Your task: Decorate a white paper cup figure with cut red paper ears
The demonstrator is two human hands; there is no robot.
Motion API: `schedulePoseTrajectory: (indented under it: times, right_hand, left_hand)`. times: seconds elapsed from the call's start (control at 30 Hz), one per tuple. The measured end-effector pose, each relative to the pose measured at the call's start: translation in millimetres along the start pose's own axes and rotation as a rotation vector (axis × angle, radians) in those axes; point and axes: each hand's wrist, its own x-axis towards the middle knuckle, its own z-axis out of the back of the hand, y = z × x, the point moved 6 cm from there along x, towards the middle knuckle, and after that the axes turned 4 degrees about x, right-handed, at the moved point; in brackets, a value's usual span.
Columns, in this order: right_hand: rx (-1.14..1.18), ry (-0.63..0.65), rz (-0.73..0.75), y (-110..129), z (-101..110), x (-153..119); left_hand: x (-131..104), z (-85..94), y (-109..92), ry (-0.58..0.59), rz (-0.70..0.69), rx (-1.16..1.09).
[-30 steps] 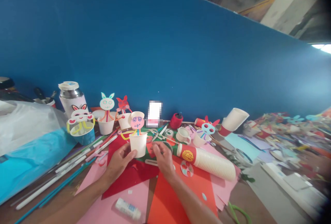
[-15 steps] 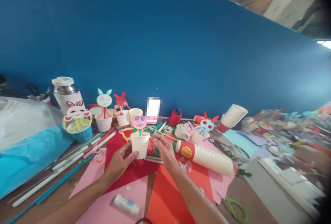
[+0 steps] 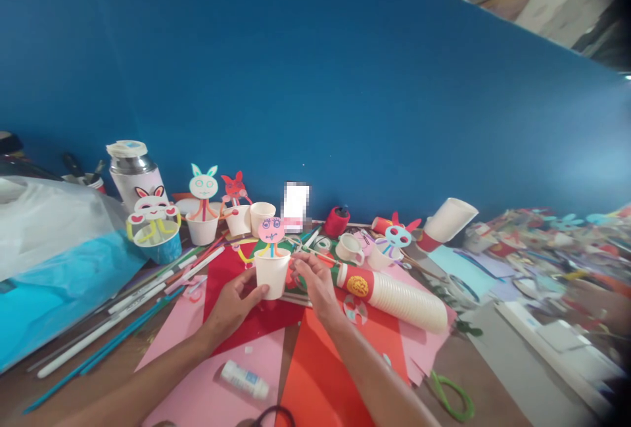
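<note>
A white paper cup (image 3: 272,277) stands upright, its lower left side gripped by my left hand (image 3: 237,307). Rising from the cup is a round pink paper face (image 3: 271,231) with drawn eyes and coloured strips below it. To the right of the cup, my right hand (image 3: 315,282) has its fingers curled together near the rim; whether they pinch something small cannot be made out. Red paper (image 3: 231,335) lies beneath the cup.
Paper animal figures in cups line the back, including a white one (image 3: 204,185). A row of nested cups (image 3: 409,302) lies at right. A glue stick (image 3: 244,380), pink sheets, long sticks (image 3: 103,338) and a plastic bag (image 3: 59,269) surround my arms.
The view has shifted slightly, so most things appear a little farther right. My left hand still grips the cup, and my right hand stays beside it with fingers curled.
</note>
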Motion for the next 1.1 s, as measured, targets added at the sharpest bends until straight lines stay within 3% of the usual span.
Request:
schedulePoseTrajectory:
  times: [0.2, 0.7, 1.1]
  right_hand:
    - [0.008, 0.0, 0.059, 4.3, -0.8, -0.7]
    - [0.022, 0.003, -0.004, -1.3, 0.8, 0.6]
    - [0.058, 0.051, 0.029, 2.0, -1.9, -0.1]
  left_hand:
    - [-1.2, -2.6, -0.6, 0.028, -0.015, 0.005]
    - [-0.9, -0.3, 0.5, 0.007, -0.024, 0.056]
    - [-1.1, -0.2, -0.2, 0.011, -0.004, 0.017]
